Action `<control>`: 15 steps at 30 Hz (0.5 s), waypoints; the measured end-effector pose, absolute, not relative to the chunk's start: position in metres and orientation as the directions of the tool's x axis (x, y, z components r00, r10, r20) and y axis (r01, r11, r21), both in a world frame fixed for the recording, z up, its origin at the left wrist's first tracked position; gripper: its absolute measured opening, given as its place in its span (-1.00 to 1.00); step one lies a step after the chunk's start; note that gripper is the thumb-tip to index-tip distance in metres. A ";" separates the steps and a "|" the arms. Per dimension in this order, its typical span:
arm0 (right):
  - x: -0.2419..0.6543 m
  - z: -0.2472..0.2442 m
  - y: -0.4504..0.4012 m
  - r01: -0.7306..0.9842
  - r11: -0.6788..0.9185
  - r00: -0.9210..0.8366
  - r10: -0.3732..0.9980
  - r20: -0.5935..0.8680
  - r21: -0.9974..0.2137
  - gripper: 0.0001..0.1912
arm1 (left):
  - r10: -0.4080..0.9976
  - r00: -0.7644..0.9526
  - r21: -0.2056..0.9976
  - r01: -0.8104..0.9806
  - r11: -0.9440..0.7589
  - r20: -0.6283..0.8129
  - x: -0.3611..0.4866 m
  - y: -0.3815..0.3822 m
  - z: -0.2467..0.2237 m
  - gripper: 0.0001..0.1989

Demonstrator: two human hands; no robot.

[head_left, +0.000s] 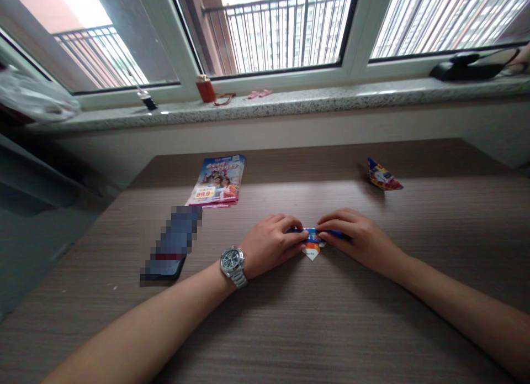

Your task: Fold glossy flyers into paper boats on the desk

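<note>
Left: stack of printed flyers (219, 179) on the tabletop (265, 340), "89.9" readable, smaller Chinese text too blurred. Dark phone (178, 243) just nearer, pixelated. Left hand (267, 246), watch (233, 261) on wrist: fingers curled, nearly closed, thumb and index pinching left part of the folded paper (312, 245). Paper sits on the tabletop between both hands: blue band on top, orange below, white point toward the wearer; print too small to read. Right hand (360, 235): fingers bent, nearly closed, pinching its right part. Far right: folded multicolour paper boat (383, 178), well apart.
</note>
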State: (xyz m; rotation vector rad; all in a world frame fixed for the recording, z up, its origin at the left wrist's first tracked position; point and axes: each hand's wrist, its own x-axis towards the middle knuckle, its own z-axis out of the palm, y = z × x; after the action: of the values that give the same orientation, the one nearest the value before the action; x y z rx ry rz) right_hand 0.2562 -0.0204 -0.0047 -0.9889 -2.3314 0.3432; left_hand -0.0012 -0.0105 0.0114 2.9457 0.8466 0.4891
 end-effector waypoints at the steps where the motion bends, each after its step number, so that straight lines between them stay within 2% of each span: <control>1: 0.256 -0.006 -0.020 0.590 0.680 -0.540 0.733 0.413 -0.436 -0.86 | 0.523 0.802 0.122 0.511 -0.851 0.288 -0.001 -0.010 0.011 -0.69; 7: 0.254 -0.010 -0.020 0.657 0.637 -0.501 0.768 0.398 -0.403 -0.80 | 0.533 0.796 0.154 0.511 -0.846 0.286 -0.001 -0.010 0.010 -0.70; 15: 0.250 -0.005 -0.023 0.609 0.609 -0.522 0.790 0.321 -0.508 -0.92 | 0.555 0.776 0.277 0.487 -0.829 0.300 0.000 -0.010 0.008 -0.73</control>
State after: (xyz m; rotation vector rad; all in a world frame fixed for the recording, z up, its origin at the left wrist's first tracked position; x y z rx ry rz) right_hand 0.2504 -0.0229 -0.0048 -1.1020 -2.3089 0.4557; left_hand 0.0002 -0.0098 0.0080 2.7849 0.8251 0.5556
